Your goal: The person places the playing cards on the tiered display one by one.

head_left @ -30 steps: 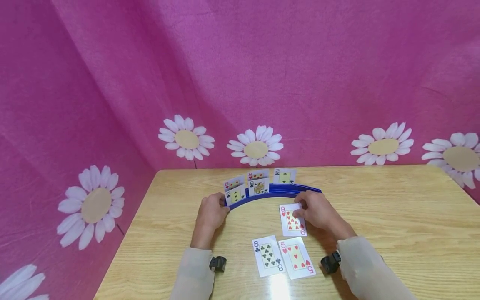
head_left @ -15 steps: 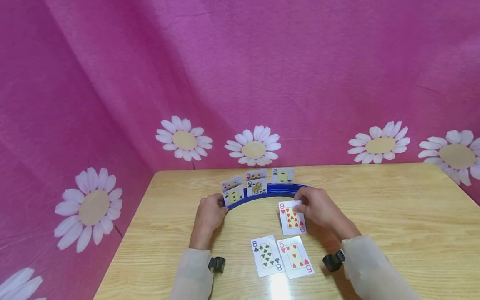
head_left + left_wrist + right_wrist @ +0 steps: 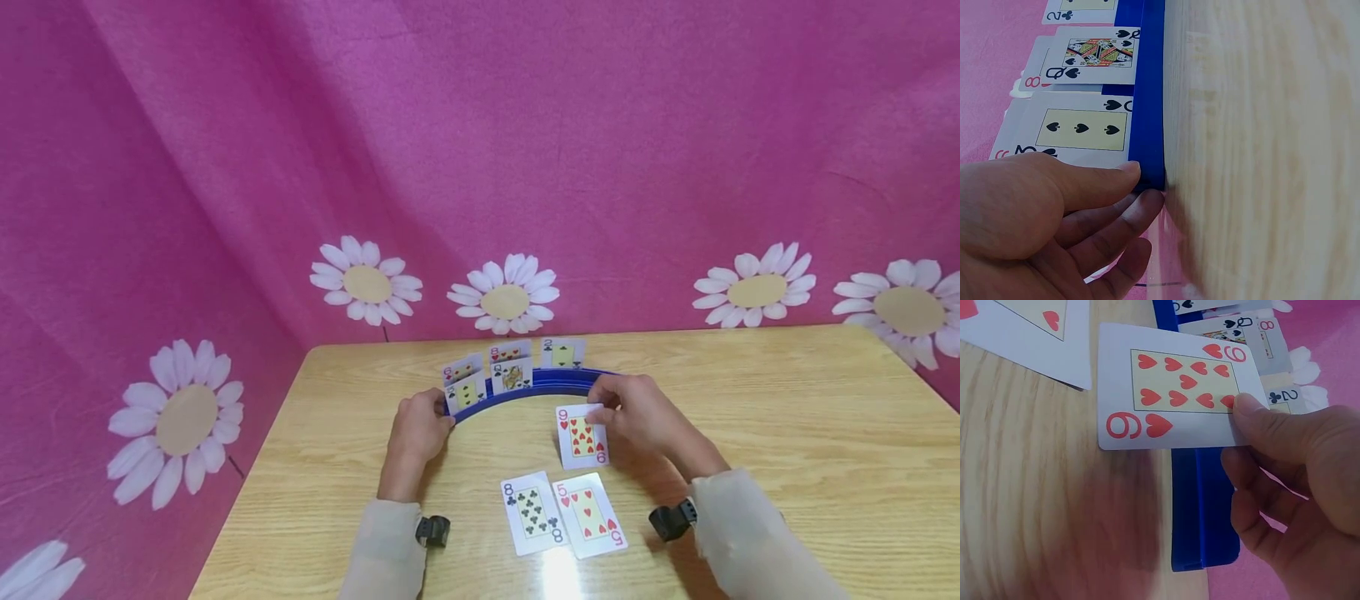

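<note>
My left hand pinches the left end of a curved blue card holder, thumb in front, as the left wrist view shows. In my right hand is a nine of hearts, held face up by one edge between thumb and fingers. It is raised off the table, just in front of the holder's right part. Standing in the holder are a three of spades, a queen of spades and a two of clubs. Behind the first two stand a red six and a red eight, partly covered.
An eight of clubs and a five of hearts lie face up side by side on the wooden table, close to me. Behind the table hangs a pink cloth with large white daisies.
My right hand has lifted the nine of hearts slightly off the table, tilting it. The left hand keeps its grip on the holder. The whole head view has shifted a little.
</note>
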A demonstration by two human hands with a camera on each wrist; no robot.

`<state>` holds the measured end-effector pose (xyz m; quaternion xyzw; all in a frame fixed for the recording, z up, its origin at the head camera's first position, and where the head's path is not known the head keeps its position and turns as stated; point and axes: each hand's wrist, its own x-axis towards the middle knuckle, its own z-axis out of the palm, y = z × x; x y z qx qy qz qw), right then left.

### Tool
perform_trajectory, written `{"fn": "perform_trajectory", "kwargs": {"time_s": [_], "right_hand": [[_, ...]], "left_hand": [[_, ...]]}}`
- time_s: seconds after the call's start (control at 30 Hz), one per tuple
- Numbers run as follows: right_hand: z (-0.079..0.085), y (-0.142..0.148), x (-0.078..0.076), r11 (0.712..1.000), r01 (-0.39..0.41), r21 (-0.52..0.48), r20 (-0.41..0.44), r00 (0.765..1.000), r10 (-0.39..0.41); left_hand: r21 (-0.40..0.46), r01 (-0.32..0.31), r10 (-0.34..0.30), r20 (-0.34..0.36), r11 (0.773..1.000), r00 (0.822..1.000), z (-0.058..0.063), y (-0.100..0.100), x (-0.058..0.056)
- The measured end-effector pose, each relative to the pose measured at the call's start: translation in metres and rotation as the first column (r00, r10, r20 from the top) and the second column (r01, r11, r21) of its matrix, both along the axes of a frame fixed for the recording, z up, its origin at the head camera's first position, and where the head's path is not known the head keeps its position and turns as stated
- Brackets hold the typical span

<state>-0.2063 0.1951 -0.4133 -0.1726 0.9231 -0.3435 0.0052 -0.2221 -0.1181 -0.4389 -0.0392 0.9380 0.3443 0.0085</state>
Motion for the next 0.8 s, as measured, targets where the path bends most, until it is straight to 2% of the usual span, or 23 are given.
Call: {"fn": "perform_trajectory", "kwargs": {"time_s": [0.4,0.8], "right_hand": [[0.006,0.006,-0.002,0.997,-0.057,-0.058,-0.026,0.998,0.055],[0.012,0.006,-0.002,0.997,-0.029,-0.074,-0.093,0.995,0.022]], "left_hand": [[0.007,0.012,-0.012,-0.016,1.0,1.0,0.002,-0.003,0.0],[0.016,0.001,-0.001,0.004,1.0,1.0,0.001,0.0,0.0]]}}
